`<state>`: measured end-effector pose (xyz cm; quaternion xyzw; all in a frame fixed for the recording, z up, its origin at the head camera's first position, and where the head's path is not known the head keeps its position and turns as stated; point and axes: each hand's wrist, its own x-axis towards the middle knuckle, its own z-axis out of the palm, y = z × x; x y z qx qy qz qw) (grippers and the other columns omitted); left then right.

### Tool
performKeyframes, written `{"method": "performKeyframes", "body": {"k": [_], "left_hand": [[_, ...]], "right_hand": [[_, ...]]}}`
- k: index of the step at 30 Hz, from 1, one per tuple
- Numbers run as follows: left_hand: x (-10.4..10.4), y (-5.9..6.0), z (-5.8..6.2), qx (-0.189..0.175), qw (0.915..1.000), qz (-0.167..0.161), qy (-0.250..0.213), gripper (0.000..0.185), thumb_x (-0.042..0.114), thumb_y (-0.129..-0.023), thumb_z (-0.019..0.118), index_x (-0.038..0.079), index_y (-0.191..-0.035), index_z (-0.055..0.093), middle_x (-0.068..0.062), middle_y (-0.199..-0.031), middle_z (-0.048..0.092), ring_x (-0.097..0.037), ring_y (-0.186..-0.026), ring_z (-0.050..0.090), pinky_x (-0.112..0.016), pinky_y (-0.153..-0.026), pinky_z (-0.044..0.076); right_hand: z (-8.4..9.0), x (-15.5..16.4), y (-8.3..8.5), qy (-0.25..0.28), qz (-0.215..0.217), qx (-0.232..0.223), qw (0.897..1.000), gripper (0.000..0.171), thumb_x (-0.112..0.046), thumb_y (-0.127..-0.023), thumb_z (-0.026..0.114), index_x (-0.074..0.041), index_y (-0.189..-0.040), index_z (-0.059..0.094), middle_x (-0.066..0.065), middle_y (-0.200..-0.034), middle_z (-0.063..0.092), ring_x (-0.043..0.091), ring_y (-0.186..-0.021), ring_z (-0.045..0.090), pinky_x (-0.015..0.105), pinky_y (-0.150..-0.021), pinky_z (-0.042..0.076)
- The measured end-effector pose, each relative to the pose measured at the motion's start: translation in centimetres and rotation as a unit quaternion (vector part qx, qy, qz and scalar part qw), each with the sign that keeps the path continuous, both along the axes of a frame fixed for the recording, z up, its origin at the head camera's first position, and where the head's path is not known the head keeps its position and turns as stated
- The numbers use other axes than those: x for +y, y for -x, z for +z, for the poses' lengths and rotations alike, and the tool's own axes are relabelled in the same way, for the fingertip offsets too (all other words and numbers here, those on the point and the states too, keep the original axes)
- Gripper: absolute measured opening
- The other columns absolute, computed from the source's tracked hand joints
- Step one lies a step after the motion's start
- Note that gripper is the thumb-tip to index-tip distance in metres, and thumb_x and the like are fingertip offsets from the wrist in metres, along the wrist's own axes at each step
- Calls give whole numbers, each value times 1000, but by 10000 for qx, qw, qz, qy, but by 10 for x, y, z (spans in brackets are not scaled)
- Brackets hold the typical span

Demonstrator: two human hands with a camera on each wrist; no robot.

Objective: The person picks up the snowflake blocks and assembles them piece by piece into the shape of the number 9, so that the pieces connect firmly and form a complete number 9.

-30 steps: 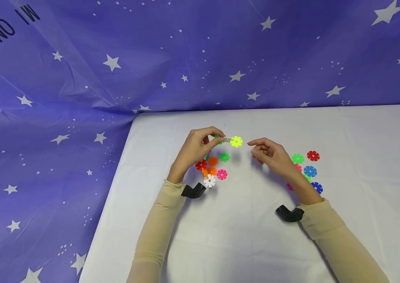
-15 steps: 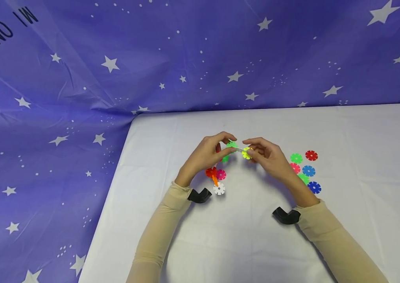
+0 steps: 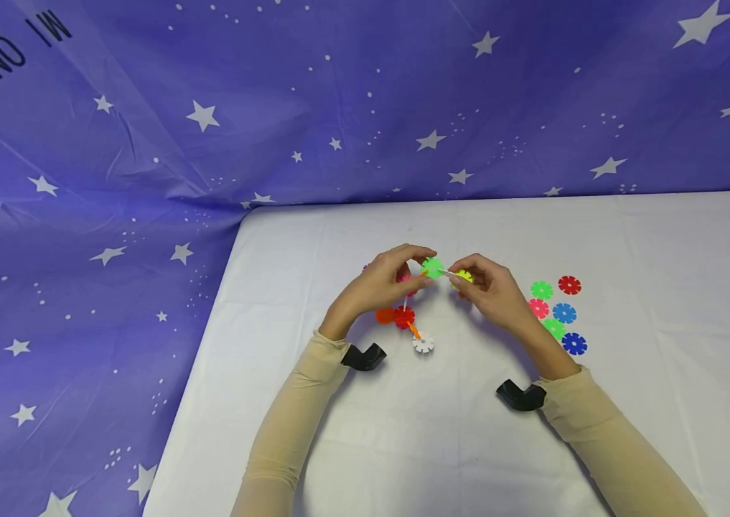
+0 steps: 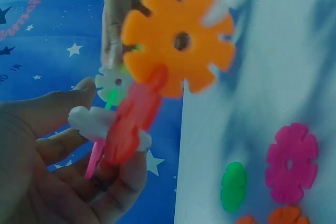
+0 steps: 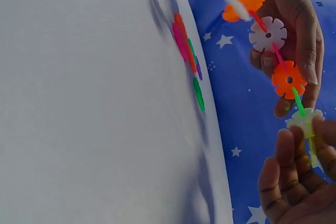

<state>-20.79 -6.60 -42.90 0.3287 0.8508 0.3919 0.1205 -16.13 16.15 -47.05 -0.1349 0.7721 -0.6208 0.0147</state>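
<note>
Both hands are up over the white table, holding a chain of slotted snowflake discs — green, orange, red, white, all clipped edge-on. Left hand pinches its green end, right hand has fingertips curled round the yellow disc. Six loose discs lie just right: two green, two blue, one red, one pink.

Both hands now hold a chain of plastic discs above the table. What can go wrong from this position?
1. The chain hangs below the left hand with no support; a slot joint may slip and the white disc drop.
2. The right hand pinches only the yellow disc; a hard push could bend the chain or pop it apart.
</note>
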Motion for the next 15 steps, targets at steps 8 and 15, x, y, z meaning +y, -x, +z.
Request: {"method": "performKeyframes", "body": {"k": [8,15], "left_hand": [[-6,6,-1,-443,9987,-36,-268,47,27,-95,66,13,-137,54,-6,-121,63,-10,-85,64,-25,-77,52],[-35,16,-9,-295,9988,380,-73,49,26,-94,67,9,-137,53,-14,-132,58,-24,-113,60,-38,-96,49]], "right_hand": [[9,1,-3,-392,-262,229,9986,14,-10,-95,64,-3,-107,65,16,-93,67,25,-72,65,21,-62,49],[40,-2,-13,-452,-329,598,9966,11,1,-93,62,6,-103,64,20,-89,65,19,-70,61,20,-63,46]]}}
